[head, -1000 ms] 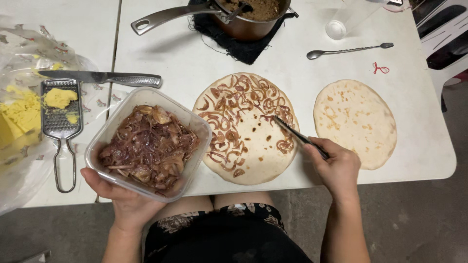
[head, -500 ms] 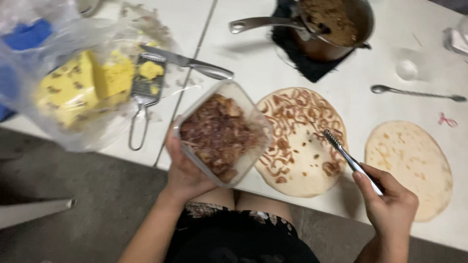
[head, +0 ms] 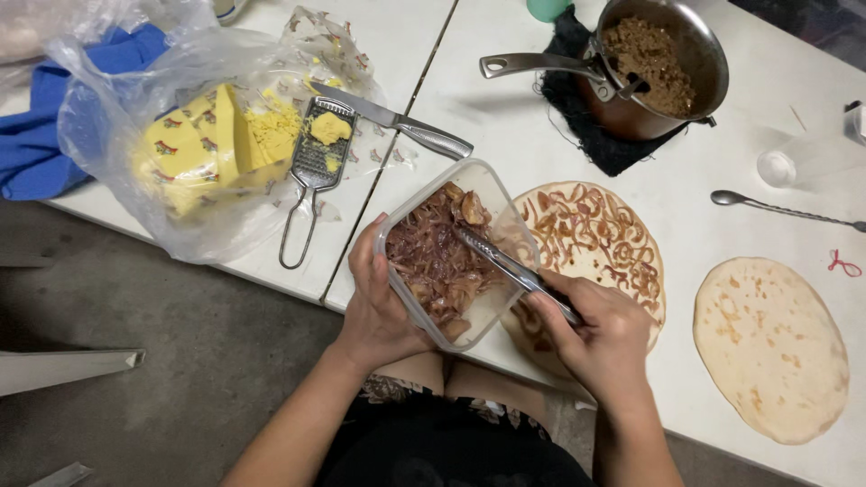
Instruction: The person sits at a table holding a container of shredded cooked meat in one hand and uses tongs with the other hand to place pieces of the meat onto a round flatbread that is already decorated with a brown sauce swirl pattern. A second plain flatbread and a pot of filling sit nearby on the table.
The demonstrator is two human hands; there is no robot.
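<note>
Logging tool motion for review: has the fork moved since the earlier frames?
Yes. The fork left the sauced tortilla and now reaches leftward into the plastic container.

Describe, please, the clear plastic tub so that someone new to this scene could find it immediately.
Start at the white table and the sauce-swirled flatbread near its front edge. The clear plastic tub is tilted just left of it, cupped in the left hand. It alone holds purplish cooked onions, with a fork dipping in.

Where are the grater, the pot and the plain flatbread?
grater (head: 314, 162), head view, on its metal grating face.
pot (head: 699, 68), head view, on its inner wall.
plain flatbread (head: 769, 350), head view, on its middle.
</note>
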